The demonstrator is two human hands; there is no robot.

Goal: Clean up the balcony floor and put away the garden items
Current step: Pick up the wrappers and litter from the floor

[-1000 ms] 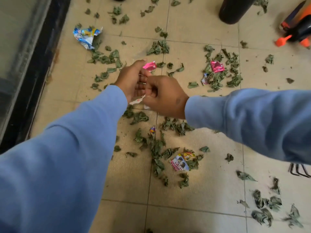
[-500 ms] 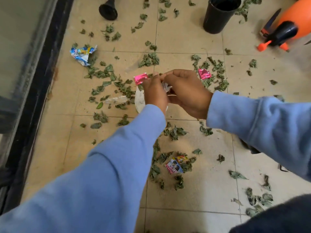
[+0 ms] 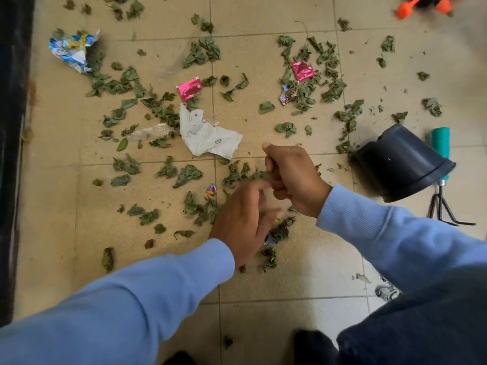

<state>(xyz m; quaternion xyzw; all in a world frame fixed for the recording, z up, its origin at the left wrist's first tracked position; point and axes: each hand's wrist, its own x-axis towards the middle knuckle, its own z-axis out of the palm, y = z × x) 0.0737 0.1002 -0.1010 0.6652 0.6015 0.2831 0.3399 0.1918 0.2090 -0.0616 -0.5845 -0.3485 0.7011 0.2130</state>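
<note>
Dry green leaves (image 3: 187,175) lie scattered over the beige tiled floor (image 3: 290,272). Among them are a white plastic bag (image 3: 210,137), two pink wrappers (image 3: 189,88) (image 3: 302,70), a crumpled blue wrapper (image 3: 69,50), a clear plastic scrap (image 3: 151,131) and a small colourful wrapper (image 3: 211,190). My left hand (image 3: 243,222) is blurred, fingers stretched down over leaves and a half-hidden wrapper (image 3: 270,239). Just above it my right hand (image 3: 295,177) is curled into a fist, thumb up, with nothing visible in it.
A black plant pot (image 3: 400,164) lies on its side at the right, over a teal-handled hand rake (image 3: 441,143). An orange sprayer part (image 3: 405,9) shows at the top right. A dark door frame (image 3: 13,154) runs along the left edge.
The white bag that my hands held together now lies on the floor. Both hands have dropped lower and separated, the left reaching toward the leaves.
</note>
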